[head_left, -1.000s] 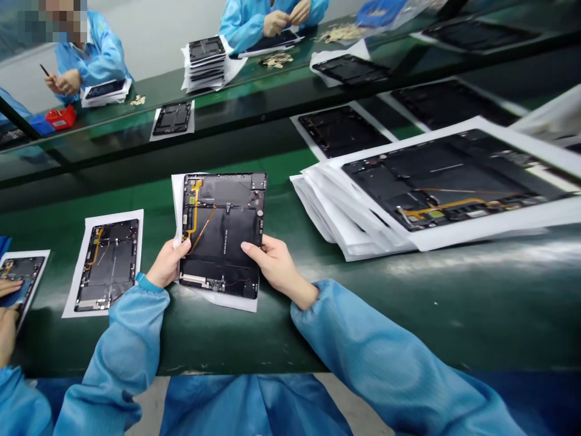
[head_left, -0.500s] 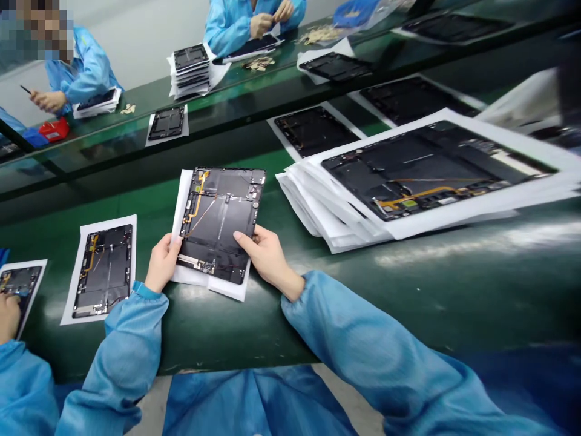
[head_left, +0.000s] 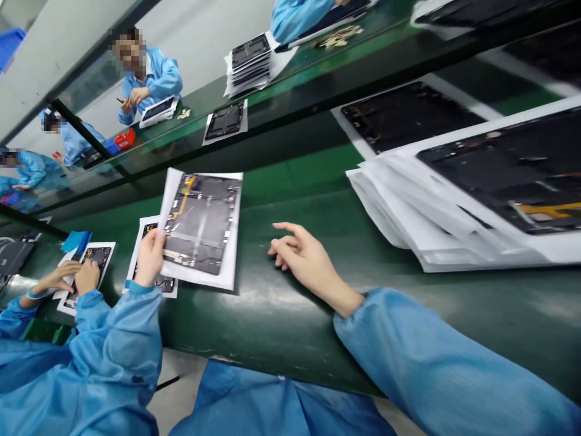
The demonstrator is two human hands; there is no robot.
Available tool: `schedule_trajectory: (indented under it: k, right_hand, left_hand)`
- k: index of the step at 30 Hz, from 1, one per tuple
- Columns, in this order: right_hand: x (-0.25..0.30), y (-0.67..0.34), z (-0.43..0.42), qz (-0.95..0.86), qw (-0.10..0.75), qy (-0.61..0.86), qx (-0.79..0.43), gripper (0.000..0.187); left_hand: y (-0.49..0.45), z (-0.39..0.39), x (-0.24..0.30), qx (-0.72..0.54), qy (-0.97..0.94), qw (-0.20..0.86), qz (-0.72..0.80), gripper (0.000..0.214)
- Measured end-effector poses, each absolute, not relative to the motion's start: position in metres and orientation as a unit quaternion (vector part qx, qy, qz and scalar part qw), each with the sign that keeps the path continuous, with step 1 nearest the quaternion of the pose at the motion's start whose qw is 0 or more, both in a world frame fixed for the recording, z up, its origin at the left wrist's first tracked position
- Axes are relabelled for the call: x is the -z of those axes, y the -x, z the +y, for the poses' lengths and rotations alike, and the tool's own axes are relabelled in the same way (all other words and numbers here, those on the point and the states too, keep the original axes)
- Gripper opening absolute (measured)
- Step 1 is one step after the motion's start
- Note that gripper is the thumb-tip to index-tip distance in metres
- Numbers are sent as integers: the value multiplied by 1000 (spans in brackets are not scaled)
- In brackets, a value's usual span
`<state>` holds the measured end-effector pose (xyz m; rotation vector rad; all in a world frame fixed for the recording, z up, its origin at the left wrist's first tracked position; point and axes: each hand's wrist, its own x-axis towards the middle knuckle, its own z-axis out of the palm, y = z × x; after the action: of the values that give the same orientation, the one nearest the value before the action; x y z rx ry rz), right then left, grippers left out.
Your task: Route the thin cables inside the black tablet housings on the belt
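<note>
In the head view, the left hand (head_left: 150, 257) is gripping the left edge of an opened tablet housing (head_left: 202, 224) and its white sheet (head_left: 229, 275), which are partly covering a second tablet housing (head_left: 165, 284). The right hand (head_left: 311, 260) is staying apart, loosely open, forefinger extending over the green bench (head_left: 272, 324).

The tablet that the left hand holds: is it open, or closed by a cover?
Open. In the left hand, the tablet shows its inside: an orange ribbon lies bare. The white sheet is behind it.
</note>
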<state>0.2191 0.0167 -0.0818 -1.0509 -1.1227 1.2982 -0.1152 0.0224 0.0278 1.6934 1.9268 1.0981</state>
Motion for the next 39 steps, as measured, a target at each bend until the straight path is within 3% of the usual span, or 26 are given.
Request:
schedule_trajectory:
  k: [7, 13, 18, 20, 23, 29, 32, 36, 39]
  right_hand:
    - [81, -213, 14, -615, 462, 418, -483, 32]
    - [75, -210, 14, -640, 454, 399, -474, 32]
    - [73, -207, 17, -650, 456, 387, -470, 30]
    - [73, -208, 19, -648, 461, 383, -470, 28]
    - [74, -212, 18, -646, 464, 387, -466, 25]
    - [85, -221, 18, -689, 427, 423, -405, 24]
    - [87, -229, 37, -768, 362, 458, -263, 25]
    - [73, -248, 98, -798, 186, 571, -38, 32]
    - [58, -271, 147, -742, 93, 664, 23, 33]
  left_hand:
    - [195, -16, -64, -280, -516, 69, 807, 40]
    - [184, -24, -65, -235, -527, 43, 815, 27]
    - [153, 3, -47, -188, -560, -74, 803, 35]
    - [119, 14, -31, -166, -631, -31, 757, 37]
    - [52, 23, -4, -98, -717, 121, 679, 34]
    - [-30, 36, 35, -63, -743, 121, 656, 29]
    - [-32, 38, 44, -65, -743, 125, 654, 29]
    - [-30, 37, 48, -66, -739, 141, 655, 29]
    - [-32, 37, 49, -70, -741, 150, 651, 29]
